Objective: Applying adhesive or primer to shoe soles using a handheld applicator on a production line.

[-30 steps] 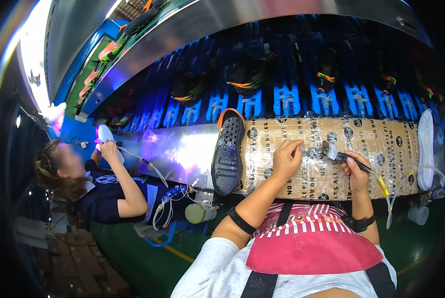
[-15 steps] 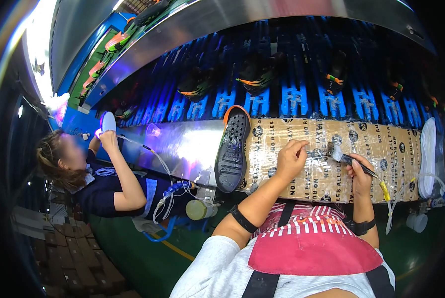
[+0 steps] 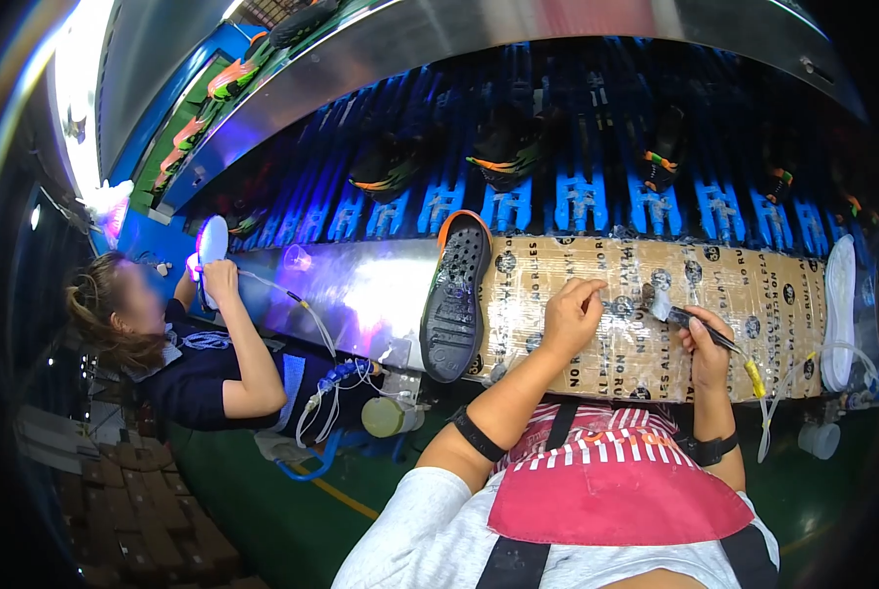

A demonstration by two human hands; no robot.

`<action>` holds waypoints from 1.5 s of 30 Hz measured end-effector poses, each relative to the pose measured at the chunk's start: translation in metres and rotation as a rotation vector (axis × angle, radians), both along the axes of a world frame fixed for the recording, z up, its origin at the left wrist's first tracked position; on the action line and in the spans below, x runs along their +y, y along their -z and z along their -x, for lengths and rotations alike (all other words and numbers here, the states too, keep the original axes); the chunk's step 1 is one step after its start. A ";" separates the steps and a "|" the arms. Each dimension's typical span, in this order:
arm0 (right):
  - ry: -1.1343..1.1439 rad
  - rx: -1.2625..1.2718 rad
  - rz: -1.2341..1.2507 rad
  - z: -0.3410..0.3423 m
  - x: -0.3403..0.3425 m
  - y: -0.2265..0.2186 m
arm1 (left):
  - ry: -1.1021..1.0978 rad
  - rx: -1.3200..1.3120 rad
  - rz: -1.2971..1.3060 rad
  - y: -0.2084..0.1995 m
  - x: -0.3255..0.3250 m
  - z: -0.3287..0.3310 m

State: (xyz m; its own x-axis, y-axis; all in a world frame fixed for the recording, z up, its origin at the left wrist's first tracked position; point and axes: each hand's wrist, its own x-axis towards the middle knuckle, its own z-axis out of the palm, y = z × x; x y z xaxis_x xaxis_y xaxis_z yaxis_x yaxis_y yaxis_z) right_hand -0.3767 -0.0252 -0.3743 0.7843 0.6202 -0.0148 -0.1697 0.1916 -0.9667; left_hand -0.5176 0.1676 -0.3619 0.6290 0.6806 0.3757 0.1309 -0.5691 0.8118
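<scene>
My left hand [image 3: 572,316] hovers over the cardboard sheet [image 3: 528,255], its fingers loosely bent and apart, with nothing seen in it. In my right hand [image 3: 710,346] is a glue brush [image 3: 703,330] with a black handle, its whitish bristles pointing left over the cardboard. From the handle's end runs a yellow connector and a clear tube. Left of the cardboard lies a black shoe sole [image 3: 453,304] with small holes and an orange tip. A white sole [image 3: 838,314] lies along the right end of the cardboard.
Beyond the cardboard runs a rack of blue clamps [image 3: 582,201] carrying dark shoes [image 3: 508,157]. At left, a co-worker [image 3: 194,353] holds a pale sole [image 3: 212,245] beside a metal bench top [image 3: 361,294]. A lidded pot [image 3: 385,416] and tubing hang between us.
The co-worker's sole has shifted slightly and shows more upright. My hands have barely moved, and my right hand still grips the brush.
</scene>
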 end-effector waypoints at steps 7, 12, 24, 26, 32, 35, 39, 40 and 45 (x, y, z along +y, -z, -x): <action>0.000 -0.015 0.014 0.000 0.000 0.001 | 0.006 0.004 -0.031 -0.001 0.001 0.000; -0.005 -0.029 0.023 0.000 0.000 0.001 | 0.004 0.000 -0.034 -0.002 0.001 0.000; 0.000 -0.031 0.040 0.001 0.001 0.000 | 0.016 0.008 -0.022 0.000 0.002 0.001; -0.002 -0.040 0.042 0.001 0.001 0.000 | 0.017 0.015 -0.029 0.000 0.002 0.001; -0.001 -0.049 0.052 0.001 0.000 0.000 | 0.010 0.025 -0.021 0.000 0.002 0.001; -0.001 -0.051 0.052 0.001 0.000 -0.001 | 0.008 0.023 -0.019 -0.001 0.001 0.001; 0.003 -0.048 0.047 0.002 0.000 -0.001 | 0.009 0.011 -0.011 0.000 0.001 0.000; 0.010 -0.043 0.045 0.002 0.000 -0.001 | 0.011 0.008 -0.019 0.000 0.001 0.000; -0.004 -0.041 0.049 0.002 0.000 -0.001 | 0.014 -0.005 -0.014 0.000 0.001 0.000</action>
State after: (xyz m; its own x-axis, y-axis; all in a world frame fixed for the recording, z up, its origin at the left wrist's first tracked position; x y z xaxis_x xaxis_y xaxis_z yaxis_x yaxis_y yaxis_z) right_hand -0.3786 -0.0249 -0.3738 0.7825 0.6225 -0.0134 -0.1307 0.1432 -0.9810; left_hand -0.5179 0.1687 -0.3617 0.6367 0.6660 0.3886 0.1187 -0.5826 0.8041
